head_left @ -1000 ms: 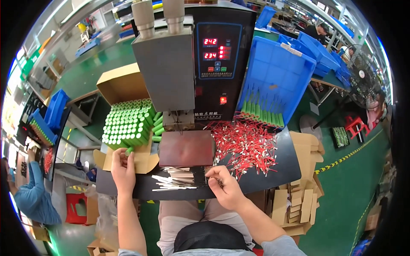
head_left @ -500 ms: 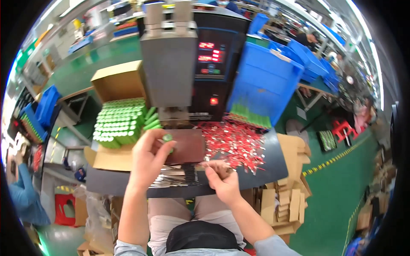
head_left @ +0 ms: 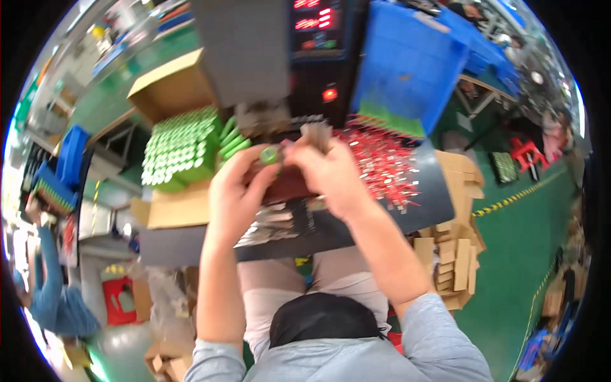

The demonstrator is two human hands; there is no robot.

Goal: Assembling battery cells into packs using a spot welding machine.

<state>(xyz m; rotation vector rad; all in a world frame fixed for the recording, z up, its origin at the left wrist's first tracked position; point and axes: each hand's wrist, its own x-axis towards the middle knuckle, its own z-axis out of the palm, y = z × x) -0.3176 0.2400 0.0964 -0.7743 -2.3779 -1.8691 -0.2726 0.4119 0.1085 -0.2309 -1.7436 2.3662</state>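
Note:
My left hand (head_left: 237,184) pinches a green battery cell (head_left: 269,155) upright between thumb and fingers, its round end facing up. Close beside it, my right hand (head_left: 334,175) is closed, and a small bundle of flat silvery metal strips (head_left: 316,132) sticks up from its fingers, smeared by motion. Its fingertips come near the cell; whether they touch it I cannot tell. Both hands are over a dark red block (head_left: 289,186) in front of the machine. More loose metal strips (head_left: 270,223) lie on the black work surface (head_left: 334,239) near its front edge.
A cardboard box (head_left: 178,207) with rows of green cells (head_left: 181,149) stands at left. Red-and-silver pieces (head_left: 385,172) are heaped at right, before a blue bin (head_left: 407,57). The grey-black machine (head_left: 245,51) with red displays rises behind. Cardboard pieces (head_left: 455,261) lie lower right.
My right hand has moved up and inward from the loose strips to beside the cell, with strips in it. My left hand keeps the cell. The view has tipped lower.

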